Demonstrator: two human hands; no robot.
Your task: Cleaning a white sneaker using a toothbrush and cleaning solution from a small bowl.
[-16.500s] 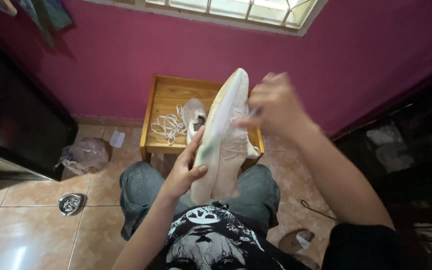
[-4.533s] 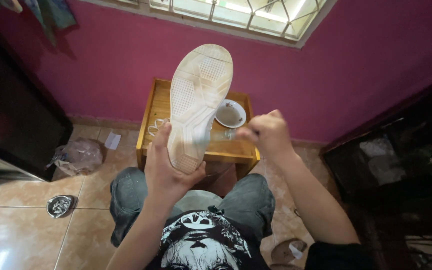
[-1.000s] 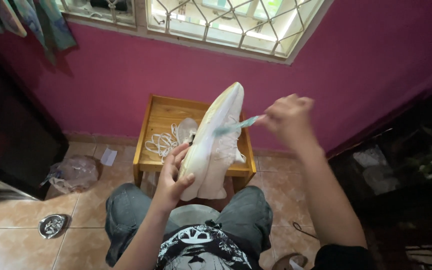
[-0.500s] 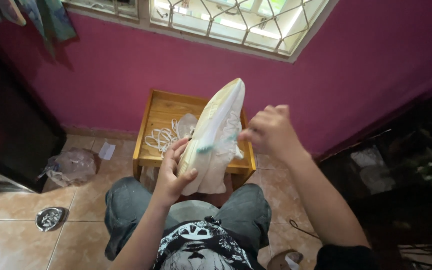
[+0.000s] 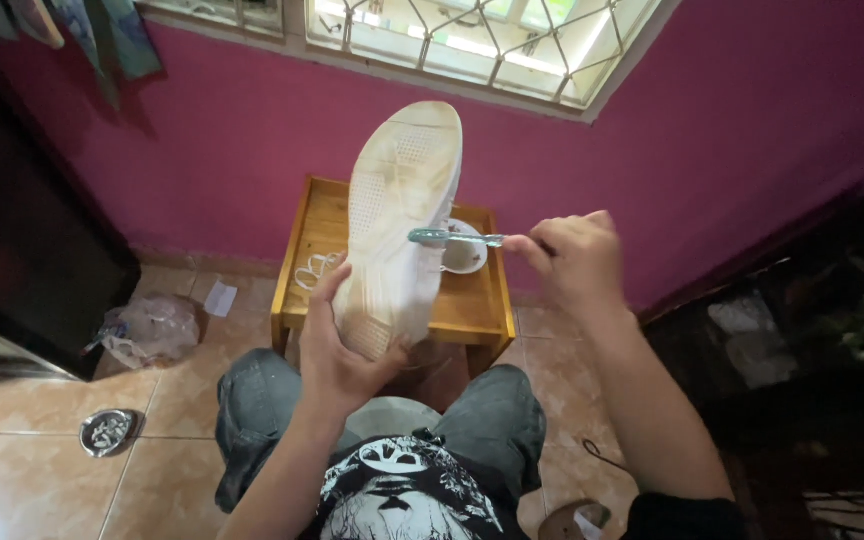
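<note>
My left hand (image 5: 332, 350) grips a white sneaker (image 5: 397, 220) by its heel, sole turned toward me and toe pointing up. My right hand (image 5: 570, 262) holds a teal toothbrush (image 5: 452, 238) level, its bristle end touching the sneaker's right edge at mid-sole. Behind the shoe stands a small wooden table (image 5: 472, 305). On it a white saucer (image 5: 467, 255) shows to the right of the shoe, and loose white laces (image 5: 314, 270) show to the left. I sit with my knees in jeans on either side of a pale bowl (image 5: 390, 415).
A crumpled plastic bag (image 5: 152, 330) and a scrap of paper (image 5: 219, 297) lie on the tiled floor at left, with a round metal drain cover (image 5: 107, 432) nearer me. A dark cabinet (image 5: 22, 230) stands left; dark clutter (image 5: 802, 330) fills the right. The magenta wall (image 5: 652, 130) rises behind.
I have turned the sneaker from its side to sole-facing and raised it. The toothbrush has moved from the upper to the sole's right edge.
</note>
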